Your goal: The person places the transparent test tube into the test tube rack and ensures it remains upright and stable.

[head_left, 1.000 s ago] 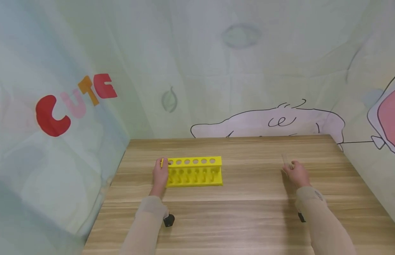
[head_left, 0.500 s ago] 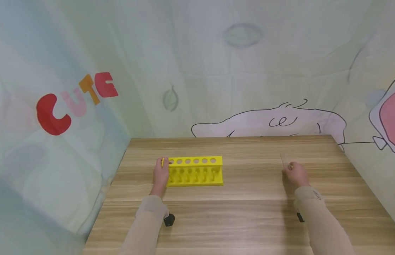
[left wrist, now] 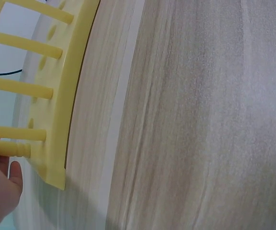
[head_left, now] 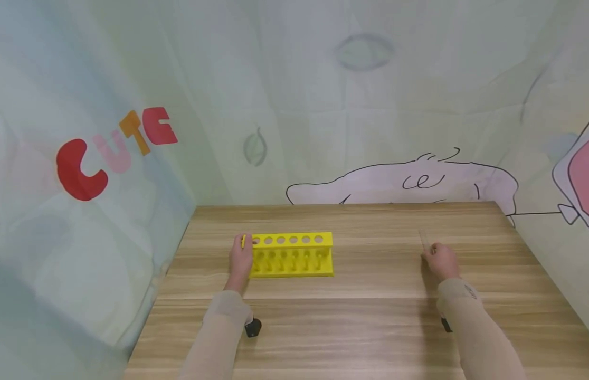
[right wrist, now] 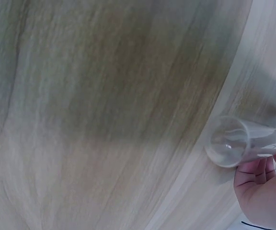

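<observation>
A yellow test tube rack [head_left: 292, 255] stands on the left half of the table, with a row of round holes along its top and pegs beneath. My left hand [head_left: 239, 258] grips its left end, fingers over the top edge. In the left wrist view that hand [left wrist: 1, 184] shows at the lower left, beside the rack's end post [left wrist: 8, 148]. Well to the right, my right hand [head_left: 442, 260] pinches a clear test tube [head_left: 424, 239], which slants up and away from the fingers. In the right wrist view the tube's rounded end [right wrist: 228, 141] points toward the camera.
The wood-grain table [head_left: 361, 327] carries the rack near its middle depth. Printed cloth [head_left: 299, 121] hangs along its back and both sides. Black wrist devices [head_left: 253, 328] show below the sleeves.
My right hand has shifted slightly left with the test tube, its fingers drawn closer together. The left hand and the rack have stayed in place; the head view has drifted a little.
</observation>
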